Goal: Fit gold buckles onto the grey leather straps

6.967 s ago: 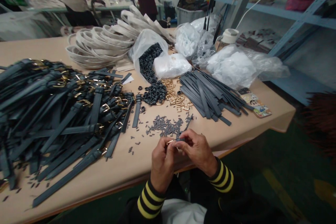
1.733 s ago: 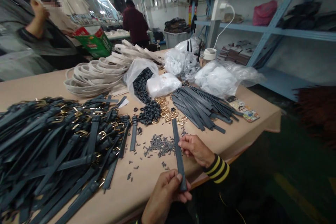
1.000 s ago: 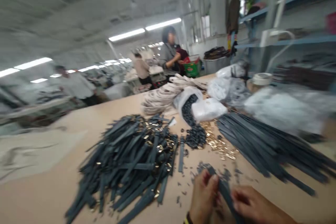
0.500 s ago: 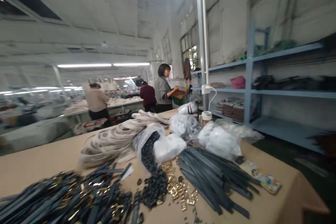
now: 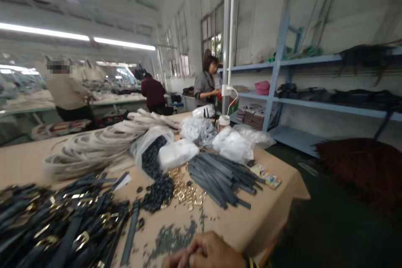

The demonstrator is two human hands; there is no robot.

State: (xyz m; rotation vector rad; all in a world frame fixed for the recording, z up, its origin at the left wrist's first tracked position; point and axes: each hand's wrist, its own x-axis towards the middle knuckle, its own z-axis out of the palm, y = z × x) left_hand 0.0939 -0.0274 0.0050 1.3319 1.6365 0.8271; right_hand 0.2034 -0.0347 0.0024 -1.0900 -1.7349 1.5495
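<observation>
My right hand [image 5: 213, 252] is at the bottom centre over the table edge, its fingers bent and pressed together. My left hand [image 5: 176, 258] shows only in part beside it, its fingertips meeting those of the right. What they pinch is too small and blurred to name. Just beyond them lies a scatter of small dark pieces [image 5: 176, 236]. Farther up are gold buckles [image 5: 188, 192], a heap of small black loops [image 5: 160, 190] and a fan of dark straps [image 5: 220, 176]. Dark straps with gold buckles [image 5: 63, 222] are piled at the left.
Coiled beige straps [image 5: 94, 146], plastic bags [image 5: 234, 144], a lidded cup [image 5: 223, 121] and a patterned packet [image 5: 266, 176] lie on the brown-covered table [image 5: 282, 167]. Blue shelves [image 5: 298, 138] line the right wall. Several people stand beyond the table.
The view has shifted, so the table's contents sit farther left and its near part shows. Both my hands have come into view at the bottom. The person near the window has turned towards the box.
</observation>
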